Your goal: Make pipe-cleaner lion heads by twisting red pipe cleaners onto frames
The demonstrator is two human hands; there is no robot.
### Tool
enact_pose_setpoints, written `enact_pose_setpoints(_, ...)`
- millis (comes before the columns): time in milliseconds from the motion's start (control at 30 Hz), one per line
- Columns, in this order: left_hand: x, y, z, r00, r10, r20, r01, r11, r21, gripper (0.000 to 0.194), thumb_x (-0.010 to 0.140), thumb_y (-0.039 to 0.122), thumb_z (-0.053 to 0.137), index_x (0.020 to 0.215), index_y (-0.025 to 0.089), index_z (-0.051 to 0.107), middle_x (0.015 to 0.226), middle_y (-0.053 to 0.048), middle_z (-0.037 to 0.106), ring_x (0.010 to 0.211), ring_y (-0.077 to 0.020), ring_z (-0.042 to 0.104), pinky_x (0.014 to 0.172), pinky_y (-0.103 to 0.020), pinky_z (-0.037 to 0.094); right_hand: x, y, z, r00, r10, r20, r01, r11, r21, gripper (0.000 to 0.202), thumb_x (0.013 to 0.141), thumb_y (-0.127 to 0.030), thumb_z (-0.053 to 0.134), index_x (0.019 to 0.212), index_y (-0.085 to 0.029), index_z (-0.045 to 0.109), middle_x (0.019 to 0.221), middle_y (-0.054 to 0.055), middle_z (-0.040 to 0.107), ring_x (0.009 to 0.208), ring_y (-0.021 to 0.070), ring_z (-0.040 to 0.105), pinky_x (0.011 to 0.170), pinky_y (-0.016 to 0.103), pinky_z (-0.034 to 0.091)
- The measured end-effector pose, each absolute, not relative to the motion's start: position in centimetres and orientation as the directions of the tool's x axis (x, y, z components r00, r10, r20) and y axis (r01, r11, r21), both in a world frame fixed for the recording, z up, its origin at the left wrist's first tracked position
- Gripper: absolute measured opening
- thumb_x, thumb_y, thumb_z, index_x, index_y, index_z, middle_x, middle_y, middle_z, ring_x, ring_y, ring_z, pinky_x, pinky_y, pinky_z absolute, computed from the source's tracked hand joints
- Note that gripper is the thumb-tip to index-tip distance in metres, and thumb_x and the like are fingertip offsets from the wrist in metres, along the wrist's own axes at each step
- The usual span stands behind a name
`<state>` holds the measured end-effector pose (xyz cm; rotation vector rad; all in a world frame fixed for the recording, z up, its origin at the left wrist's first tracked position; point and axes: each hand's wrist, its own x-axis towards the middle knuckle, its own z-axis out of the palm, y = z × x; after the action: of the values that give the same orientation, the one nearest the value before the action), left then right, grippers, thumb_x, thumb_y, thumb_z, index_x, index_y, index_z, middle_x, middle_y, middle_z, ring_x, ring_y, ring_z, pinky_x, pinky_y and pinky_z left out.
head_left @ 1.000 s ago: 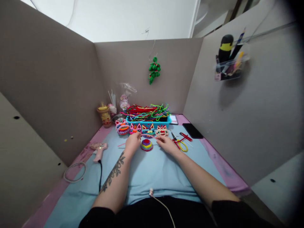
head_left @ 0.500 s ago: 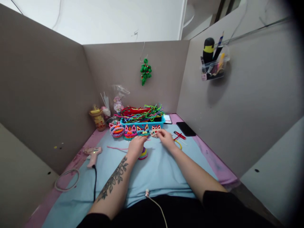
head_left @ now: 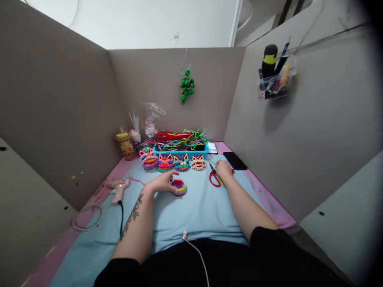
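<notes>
At the frame's centre, just below middle height, the striped dome sits on the blue cloth, red crown up, roughly round with no evident long axis. The left hand is parted wide, thumb at the dome's left side, fingers above it; firm hold cannot be confirmed. Right of centre, scissors point upper left; the right hand curls over them, grip hidden. Four figures bound the far side; cloth extends toward lower centre.

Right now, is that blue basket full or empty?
Full: coloured fuzzy stems pile up above the rim of the blue basket.
</notes>
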<state>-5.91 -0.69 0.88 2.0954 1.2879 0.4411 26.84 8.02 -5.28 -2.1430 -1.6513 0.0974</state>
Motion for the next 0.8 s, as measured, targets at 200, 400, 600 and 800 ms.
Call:
enact_pose_setpoints(200, -3.8, -0.5, -0.5, 0.353, 0.935, 0.033, 0.763, -0.308, 0.568, 0.060, 0.057, 0.052, 0.069, 0.107, 0.020, 0.058, 0.091, -0.005, 0.064, 0.080, -0.0207, 0.058, 0.066, -0.026, 0.041, 26.5, 6.9, -3.5, 0.155, 0.604, 0.782, 0.861, 0.305, -0.407, 0.020, 0.084, -0.023, 0.042, 0.088, -0.016, 0.060, 0.089, 0.011, 0.059, 0.091, 0.0237, 0.051, 0.084, 0.037, 0.039)
enact_pose_setpoints(400, -3.5, 0.6, -0.5, 0.097, 0.962, 0.256, 0.740, -0.241, 0.627, 0.044, 0.076, 0.052, 0.052, 0.105, 0.018, 0.056, 0.083, -0.005, 0.064, 0.073, -0.0188, 0.058, 0.065, -0.026, 0.041, 24.8, 4.7, -2.1, 0.161, 0.597, 0.786, 0.780, 0.411, -0.472, 0.025, 0.089, -0.026, 0.033, 0.105, -0.018, 0.050, 0.105, 0.013, 0.057, 0.101, 0.0239, 0.051, 0.088, 0.037, 0.038)
enact_pose_setpoints(600, -5.0, 1.1, 0.5, -0.251, 0.822, 0.511, 0.647, -0.250, 0.721, 0.032, 0.088, 0.036, 0.033, 0.088, 0.017, 0.059, 0.078, -0.005, 0.064, 0.075, -0.0171, 0.058, 0.069, -0.025, 0.042, 23.4, 2.6, -1.8, 0.080, 0.690, 0.720, 0.720, 0.460, -0.520, 0.026, 0.088, -0.022, 0.032, 0.105, -0.018, 0.051, 0.099, 0.013, 0.058, 0.098, 0.0249, 0.053, 0.088, 0.039, 0.039)
enact_pose_setpoints(800, -4.4, 1.8, -0.9, -0.006, 0.931, 0.365, 0.583, -0.293, 0.758, 0.025, 0.081, 0.023, 0.043, 0.093, 0.016, 0.065, 0.081, -0.005, 0.068, 0.064, -0.0152, 0.059, 0.064, -0.026, 0.046, 19.0, 0.4, -2.3, -0.259, 0.690, 0.676, 0.558, 0.678, -0.478, 0.023, 0.087, -0.024, 0.040, 0.103, -0.021, 0.055, 0.101, 0.009, 0.061, 0.094, 0.0218, 0.056, 0.084, 0.034, 0.043)
